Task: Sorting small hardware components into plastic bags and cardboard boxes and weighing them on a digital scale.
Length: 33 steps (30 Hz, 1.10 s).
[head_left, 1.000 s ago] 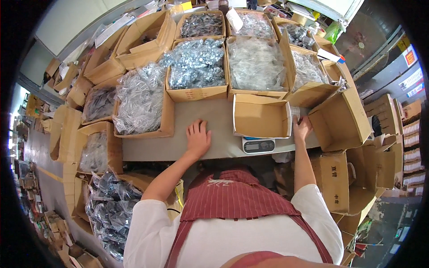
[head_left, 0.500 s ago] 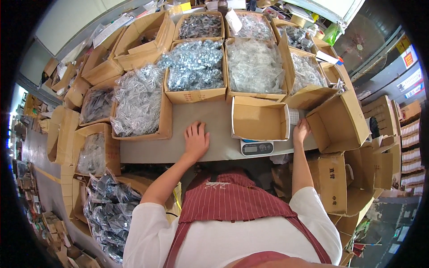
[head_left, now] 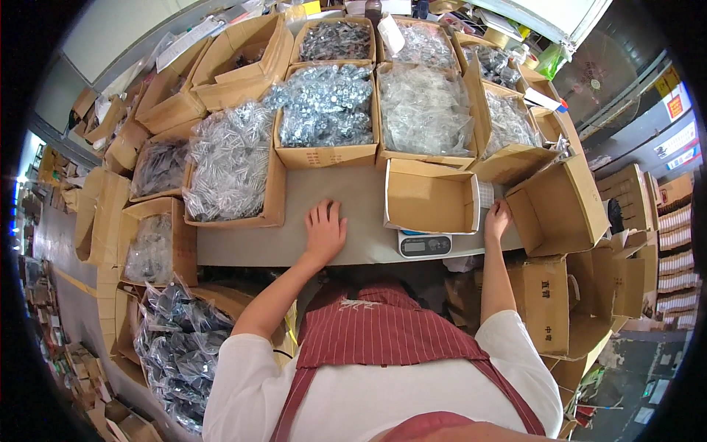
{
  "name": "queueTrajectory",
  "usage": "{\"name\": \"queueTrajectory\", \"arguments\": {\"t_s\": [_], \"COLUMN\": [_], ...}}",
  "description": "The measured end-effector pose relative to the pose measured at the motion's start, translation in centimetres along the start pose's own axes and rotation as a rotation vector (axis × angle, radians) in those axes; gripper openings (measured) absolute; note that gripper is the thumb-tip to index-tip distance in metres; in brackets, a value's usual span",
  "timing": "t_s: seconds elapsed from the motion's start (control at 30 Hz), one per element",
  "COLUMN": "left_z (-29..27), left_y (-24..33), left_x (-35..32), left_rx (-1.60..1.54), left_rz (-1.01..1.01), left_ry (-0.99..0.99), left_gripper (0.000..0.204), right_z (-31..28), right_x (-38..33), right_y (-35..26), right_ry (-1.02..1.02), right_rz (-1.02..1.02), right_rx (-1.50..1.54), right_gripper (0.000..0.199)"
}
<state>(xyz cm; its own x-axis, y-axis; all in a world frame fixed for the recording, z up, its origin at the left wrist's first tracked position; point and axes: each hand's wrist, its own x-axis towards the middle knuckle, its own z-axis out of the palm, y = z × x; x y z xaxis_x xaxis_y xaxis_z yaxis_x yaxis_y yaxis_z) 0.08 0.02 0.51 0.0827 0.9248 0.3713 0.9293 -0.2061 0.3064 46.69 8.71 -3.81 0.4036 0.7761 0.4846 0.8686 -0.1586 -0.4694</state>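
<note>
Where the grey table (head_left: 368,199) runs between stacked cartons in the head view: left hand (head_left: 325,230) flat on the bare top, fingers spread and released, holding nothing. Right hand (head_left: 497,220) at the right side of a small empty box (head_left: 431,199), touching a white sheet (head_left: 485,194) just beside it; fingers curled, whether pinching the sheet cannot be told. Box sitting on a scale (head_left: 424,244) at the near table edge, display facing near. Far behind, open cartons of bagged metal parts (head_left: 328,110); more bagged parts (head_left: 228,158) at far left. Tilted empty carton (head_left: 560,206) to the right.
</note>
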Motion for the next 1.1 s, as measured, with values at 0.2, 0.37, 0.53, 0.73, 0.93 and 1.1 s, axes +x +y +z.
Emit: {"name": "queueTrajectory", "arguments": {"t_s": [0.2, 0.37, 0.53, 0.73, 0.93, 1.1], "left_z": [0.0, 0.2, -0.1, 0.2, 0.0, 0.0], "left_y": [0.0, -0.1, -0.1, -0.3, -0.1, -0.2], "left_x": [0.0, -0.1, 0.0, 0.0, -0.1, 0.0], "left_rx": [0.008, 0.033, 0.003, 0.007, 0.003, -0.014], "left_rz": [0.002, -0.007, 0.013, 0.013, 0.013, 0.013], "left_ry": [0.006, -0.005, 0.014, 0.020, 0.022, 0.014], "left_gripper": [0.046, 0.047, 0.046, 0.046, 0.046, 0.045], "right_z": [0.5, 0.2, 0.3, 0.2, 0.0, 0.0], "right_x": [0.3, 0.1, 0.2, 0.2, 0.1, 0.1], "right_y": [0.7, -0.1, 0.3, -0.1, -0.1, -0.1], "right_ry": [0.094, 0.105, 0.073, 0.039, 0.030, 0.032], "right_rz": [-0.099, -0.045, -0.065, -0.001, -0.018, -0.021], "right_rx": [0.085, 0.133, 0.094, 0.113, 0.103, 0.112], "right_gripper": [0.011, 0.011, 0.012, 0.016, 0.017, 0.016]}}
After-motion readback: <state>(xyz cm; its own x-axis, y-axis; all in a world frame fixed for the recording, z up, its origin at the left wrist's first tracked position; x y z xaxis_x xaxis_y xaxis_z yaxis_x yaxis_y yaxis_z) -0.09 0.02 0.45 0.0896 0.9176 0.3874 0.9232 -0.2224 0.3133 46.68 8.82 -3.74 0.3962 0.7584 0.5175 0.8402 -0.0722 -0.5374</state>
